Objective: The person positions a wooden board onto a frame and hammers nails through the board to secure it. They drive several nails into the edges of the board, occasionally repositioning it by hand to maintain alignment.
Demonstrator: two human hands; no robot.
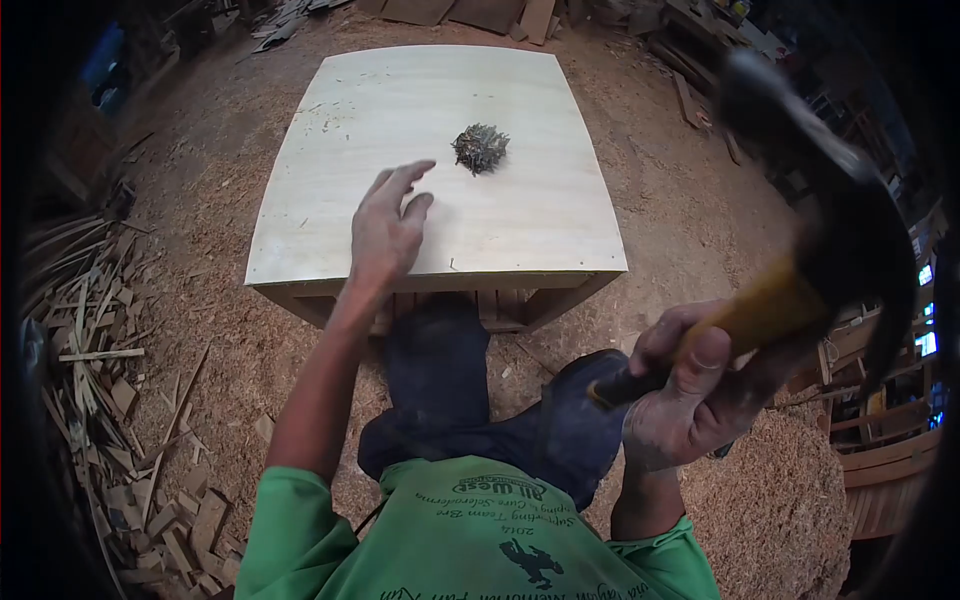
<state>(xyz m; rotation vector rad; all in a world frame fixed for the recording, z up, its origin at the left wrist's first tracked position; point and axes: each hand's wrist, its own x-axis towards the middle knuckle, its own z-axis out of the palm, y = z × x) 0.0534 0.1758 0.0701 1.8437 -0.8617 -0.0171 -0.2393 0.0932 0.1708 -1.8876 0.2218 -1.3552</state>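
Observation:
My right hand point(690, 385) grips a claw hammer point(760, 310) by its yellow and black handle, raised on the right with the blurred dark head up. My left hand point(390, 220) is over a pale plywood panel point(540, 220), its fingers apart and pointing toward a heap of nails point(481, 149). Nothing shows between those fingers. Near the panel's front edge, a small nail point(452, 264) sticks up. The panel lies on top of a wooden frame point(560, 295) in front of my knees.
Wood offcuts and strips point(130, 400) are piled along the left. Sawdust and shavings point(670, 200) cover the floor around the panel. Stacked boards point(885, 450) stand at the right, and more scrap pieces point(460, 12) lie beyond the far edge.

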